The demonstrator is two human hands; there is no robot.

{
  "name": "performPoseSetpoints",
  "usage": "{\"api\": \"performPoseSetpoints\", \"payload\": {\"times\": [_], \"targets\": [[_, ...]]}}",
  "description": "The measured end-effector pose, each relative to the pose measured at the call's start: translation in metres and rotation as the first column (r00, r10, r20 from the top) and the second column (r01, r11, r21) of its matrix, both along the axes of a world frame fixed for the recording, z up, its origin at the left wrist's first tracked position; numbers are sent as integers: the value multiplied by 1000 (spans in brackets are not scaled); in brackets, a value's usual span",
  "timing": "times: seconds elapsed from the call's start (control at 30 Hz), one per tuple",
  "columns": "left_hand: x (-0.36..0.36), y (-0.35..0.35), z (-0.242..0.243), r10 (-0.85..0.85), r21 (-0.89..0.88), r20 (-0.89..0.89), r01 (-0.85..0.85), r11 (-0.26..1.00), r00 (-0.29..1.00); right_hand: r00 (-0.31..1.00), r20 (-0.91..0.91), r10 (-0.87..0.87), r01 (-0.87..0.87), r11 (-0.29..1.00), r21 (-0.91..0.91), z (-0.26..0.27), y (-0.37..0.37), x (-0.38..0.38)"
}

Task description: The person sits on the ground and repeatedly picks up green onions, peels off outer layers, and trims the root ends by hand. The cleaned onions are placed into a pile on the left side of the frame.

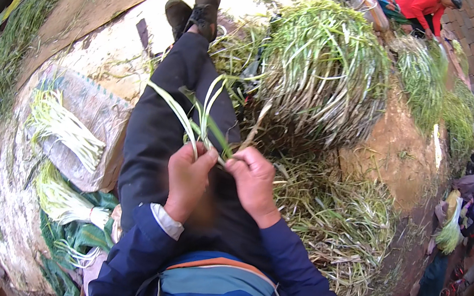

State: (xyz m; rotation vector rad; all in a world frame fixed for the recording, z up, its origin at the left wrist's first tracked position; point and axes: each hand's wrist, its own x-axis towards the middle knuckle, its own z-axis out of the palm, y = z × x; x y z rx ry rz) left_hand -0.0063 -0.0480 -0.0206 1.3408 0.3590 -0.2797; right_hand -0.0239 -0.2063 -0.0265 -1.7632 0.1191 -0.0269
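Note:
My left hand (188, 175) pinches several pale-stemmed green stalks (208, 117) between thumb and fingers, above my dark trousers. Close to it on the right, my right hand (254, 182) has its thumb and index finger closed on leaf material near the base of the same stalks; a dry brownish strand rises beside it. Left of my legs, trimmed pale stalks (73, 131) lie on a wrapped block (116, 119). Below them a bundle of pale stalks (70, 204), tied with a red band, rests on green netting (72, 233).
A large heap of untrimmed green stalks (328, 64) stands ahead on the right. Discarded leaves (342, 223) cover the ground at my right. A person in red (418, 9) bends over another heap (421, 76) at the top right. More greens (15, 56) line the far left.

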Motion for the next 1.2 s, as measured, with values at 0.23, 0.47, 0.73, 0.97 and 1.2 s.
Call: {"api": "performPoseSetpoints", "payload": {"times": [0.23,0.47,0.73,0.97,1.2], "targets": [[20,28,2,118,-194,12,-114,974,993,860,-495,-126,319,889,329,2,-52,-20],[-6,0,6,-193,-305,-44,171,937,980,942,-282,183,-18,865,501,8,-32,3],[-10,8,11,-106,-187,14,107,976,994,962,-268,46,-42,999,20,1,-19,2],[18,54,19,152,-284,80,-124,951,985,898,-296,-326,158,866,-474,-57,-120,-66],[10,50,13,85,-261,25,-76,962,996,959,-181,-218,-25,571,-821,-36,-134,-87]]}}
